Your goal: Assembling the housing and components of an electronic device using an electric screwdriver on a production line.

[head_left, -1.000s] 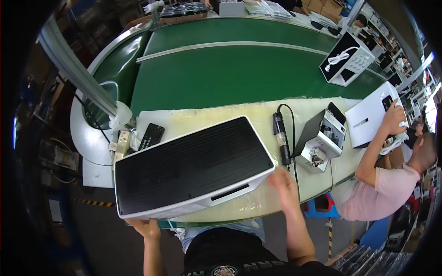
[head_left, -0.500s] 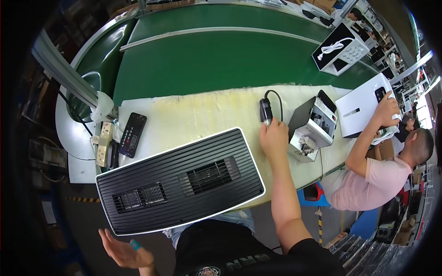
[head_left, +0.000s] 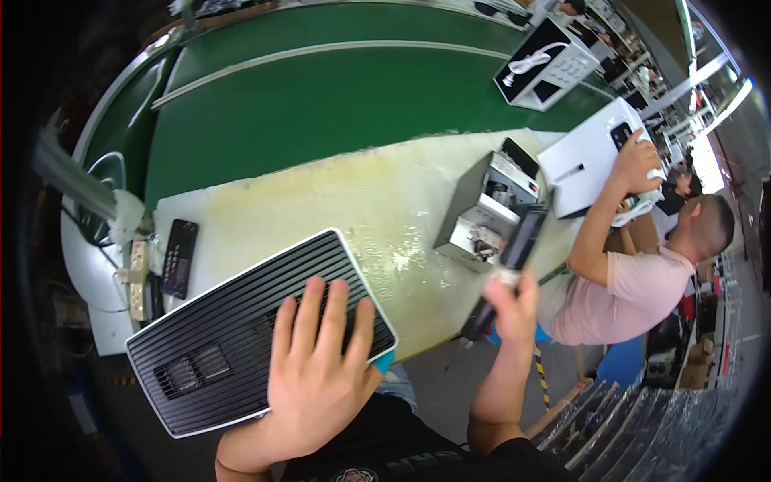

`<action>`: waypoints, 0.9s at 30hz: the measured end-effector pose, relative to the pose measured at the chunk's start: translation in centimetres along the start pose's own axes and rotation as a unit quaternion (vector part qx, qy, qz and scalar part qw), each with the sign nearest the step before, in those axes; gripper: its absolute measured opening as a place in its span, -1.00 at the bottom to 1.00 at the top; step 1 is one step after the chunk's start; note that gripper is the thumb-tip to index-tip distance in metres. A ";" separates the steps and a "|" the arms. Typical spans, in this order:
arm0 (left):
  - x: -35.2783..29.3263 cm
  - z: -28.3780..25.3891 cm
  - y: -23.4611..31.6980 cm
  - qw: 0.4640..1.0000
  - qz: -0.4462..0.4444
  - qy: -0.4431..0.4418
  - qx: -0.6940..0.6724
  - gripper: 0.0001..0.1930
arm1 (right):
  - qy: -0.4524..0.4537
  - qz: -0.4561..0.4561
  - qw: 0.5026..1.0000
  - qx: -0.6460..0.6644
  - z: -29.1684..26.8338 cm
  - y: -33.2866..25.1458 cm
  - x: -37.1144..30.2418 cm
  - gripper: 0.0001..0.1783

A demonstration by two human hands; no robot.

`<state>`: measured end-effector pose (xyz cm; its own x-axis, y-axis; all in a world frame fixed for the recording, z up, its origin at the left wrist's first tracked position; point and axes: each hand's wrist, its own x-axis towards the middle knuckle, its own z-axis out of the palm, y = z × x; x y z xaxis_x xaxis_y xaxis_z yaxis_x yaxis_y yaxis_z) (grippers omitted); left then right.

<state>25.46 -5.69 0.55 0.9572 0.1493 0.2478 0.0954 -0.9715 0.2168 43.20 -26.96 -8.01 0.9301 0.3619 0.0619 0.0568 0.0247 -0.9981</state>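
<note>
**Flat palm on the grille, tool gripped in the other fist**

The left hand [head_left: 317,377] lies palm down on a black slatted panel [head_left: 241,337], its fingers [head_left: 333,309] spread wide across the ribs. The panel has a pale rim and two small vent cut-outs near its lower left end. It sits tilted at the near edge of the desk [head_left: 337,201], its lower left part hanging out past the edge toward the person's body.

The right hand [head_left: 507,301] is raised just off the desk's right corner, fingers closed round a dark, rod-shaped electric screwdriver [head_left: 502,277] that runs up and to the right out of the fist. The grip blurs a little, so the tool's tip is hard to make out.

Just beyond the screwdriver, a grey open box [head_left: 486,213] with small parts inside stands on the desk. A black remote-like device [head_left: 180,258] lies near the desk's left end, beside a pale power strip [head_left: 138,281]. Behind the desk runs a green conveyor belt [head_left: 321,104], carrying a white box with a black top [head_left: 546,64] at its far right.

To the right, another person in a pink shirt [head_left: 618,289] has a hand on a white appliance [head_left: 590,165], well apart from the panel.
</note>
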 end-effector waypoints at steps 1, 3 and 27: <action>0.0 0.3 0.0 1.000 -0.004 0.002 0.003 -0.47 | 0.072 -0.035 0.993 0.087 -1.1 -0.1 0.1 -0.47; 0.2 0.7 0.4 1.000 -0.002 0.005 0.005 -0.48 | 0.092 -0.118 0.932 0.331 -2.9 -1.5 1.0 -0.40; 0.3 1.1 0.2 0.999 -0.028 0.030 -0.033 -0.43 | 0.178 -0.406 0.888 -0.125 4.4 -5.4 1.9 -0.52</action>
<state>26.09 -5.99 -0.33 0.9326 0.2150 0.2898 0.1276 -0.9477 0.2924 43.05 -22.35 -2.47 0.5995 0.0010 0.8004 0.7978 -0.0814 -0.5975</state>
